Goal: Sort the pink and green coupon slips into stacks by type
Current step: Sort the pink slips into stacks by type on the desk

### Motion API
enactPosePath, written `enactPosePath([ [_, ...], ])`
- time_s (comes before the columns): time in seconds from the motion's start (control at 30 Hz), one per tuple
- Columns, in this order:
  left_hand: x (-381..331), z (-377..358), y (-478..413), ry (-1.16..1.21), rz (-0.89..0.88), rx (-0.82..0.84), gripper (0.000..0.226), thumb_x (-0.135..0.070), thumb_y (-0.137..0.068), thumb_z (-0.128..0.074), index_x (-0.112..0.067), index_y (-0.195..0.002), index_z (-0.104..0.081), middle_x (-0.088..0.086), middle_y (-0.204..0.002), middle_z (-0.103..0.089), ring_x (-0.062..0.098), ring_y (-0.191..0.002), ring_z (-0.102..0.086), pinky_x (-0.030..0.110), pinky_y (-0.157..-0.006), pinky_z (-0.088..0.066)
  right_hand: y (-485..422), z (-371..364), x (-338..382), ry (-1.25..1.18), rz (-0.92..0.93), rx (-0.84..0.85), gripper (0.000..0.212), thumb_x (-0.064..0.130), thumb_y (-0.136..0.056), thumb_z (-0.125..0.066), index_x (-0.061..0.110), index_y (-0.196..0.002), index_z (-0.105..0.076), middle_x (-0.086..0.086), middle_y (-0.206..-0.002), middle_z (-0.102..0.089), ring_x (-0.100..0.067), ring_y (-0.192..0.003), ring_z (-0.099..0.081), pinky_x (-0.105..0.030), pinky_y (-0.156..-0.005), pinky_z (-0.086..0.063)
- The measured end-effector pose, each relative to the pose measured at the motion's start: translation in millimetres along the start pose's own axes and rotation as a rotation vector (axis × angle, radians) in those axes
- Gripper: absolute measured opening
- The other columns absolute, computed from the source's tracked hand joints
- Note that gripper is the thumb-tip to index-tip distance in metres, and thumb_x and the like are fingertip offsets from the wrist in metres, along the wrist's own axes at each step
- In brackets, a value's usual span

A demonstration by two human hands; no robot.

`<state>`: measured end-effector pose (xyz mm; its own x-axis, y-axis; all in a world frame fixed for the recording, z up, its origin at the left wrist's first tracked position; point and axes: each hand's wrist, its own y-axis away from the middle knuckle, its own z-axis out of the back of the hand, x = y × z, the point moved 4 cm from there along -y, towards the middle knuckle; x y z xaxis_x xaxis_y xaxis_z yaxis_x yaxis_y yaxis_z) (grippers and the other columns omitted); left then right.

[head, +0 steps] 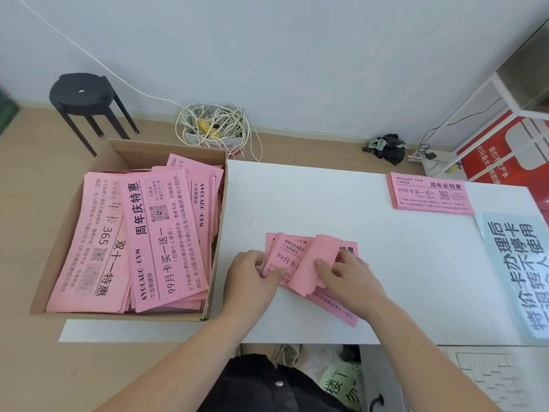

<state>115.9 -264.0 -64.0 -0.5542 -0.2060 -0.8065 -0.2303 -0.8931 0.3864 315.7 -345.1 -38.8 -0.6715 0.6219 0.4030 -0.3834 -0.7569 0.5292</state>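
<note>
cardboard box (118, 317) at nine o'clock holds loose pink slips (154, 233). at the bench (326, 197) centre, left grip (252, 278) pinches a fanned pink bundle (285, 253); right grip (347, 275) grasps its curled top slip (319, 257). a neat pink stack (430, 193) lies at two o'clock.

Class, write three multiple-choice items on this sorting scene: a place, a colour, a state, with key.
1. Where is the neat pink stack? A) in a drawer B) far right on the white table C) in a bag
2. What colour are the slips in the cardboard box? A) green B) white C) pink
3. The left hand and right hand: A) hang idle B) grip the fanned pink slips C) fold a cloth
Key: 1 B, it lies there squared; 2 C, all showing are pink; 3 B, fingers curl on the fan.
</note>
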Motion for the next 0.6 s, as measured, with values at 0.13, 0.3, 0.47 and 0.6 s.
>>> enactPosePath([
  [0.13, -7, -3, 12, 0.072, -0.011, 0.064, 0.028, -0.023, -0.09, -0.073, -0.04, -0.108, -0.059, -0.018, -0.109, -0.066, -0.008, -0.093, -0.061, 0.014, -0.075, -0.049, 4, 3, 3, -0.021, 0.011, 0.051, 0.067, 0.092, -0.084, -0.024, 0.052, -0.11, -0.072, 0.027, -0.139, -0.041, -0.003, -0.137, -0.024, -0.042, -0.1, -0.046],
  [0.3, -16, -7, 8, 0.361, 0.299, 0.091, 0.046, -0.047, -0.098, -0.062, -0.017, -0.132, -0.056, -0.006, -0.114, -0.068, 0.006, -0.095, -0.066, 0.022, -0.073, -0.045, 10, 7, 5, 0.052, 0.049, 0.109, 0.064, 0.095, -0.079, -0.031, 0.059, -0.124, -0.06, 0.025, -0.148, -0.033, -0.005, -0.143, -0.017, -0.042, -0.104, -0.04],
  [0.47, -32, -10, 2, 0.362, 0.334, 0.186, 0.058, -0.07, -0.089, -0.06, -0.013, -0.097, -0.069, -0.008, -0.078, -0.069, 0.012, -0.067, -0.057, 0.026, -0.059, -0.038, 3, 6, -2, 0.225, 0.109, 0.089, 0.053, 0.07, -0.088, -0.051, 0.055, -0.139, -0.051, 0.023, -0.156, -0.027, -0.008, -0.147, -0.013, -0.04, -0.108, -0.043],
  [0.6, -32, -15, -7, 0.166, 0.145, 0.2, 0.029, -0.039, -0.081, -0.082, -0.019, -0.073, -0.063, -0.014, -0.064, -0.06, 0.01, -0.063, -0.055, 0.022, -0.059, -0.042, 2, 2, -10, 0.239, 0.136, 0.083, 0.051, 0.058, -0.093, -0.051, 0.055, -0.144, -0.046, 0.022, -0.16, -0.021, -0.01, -0.15, -0.01, -0.041, -0.109, -0.043],
])
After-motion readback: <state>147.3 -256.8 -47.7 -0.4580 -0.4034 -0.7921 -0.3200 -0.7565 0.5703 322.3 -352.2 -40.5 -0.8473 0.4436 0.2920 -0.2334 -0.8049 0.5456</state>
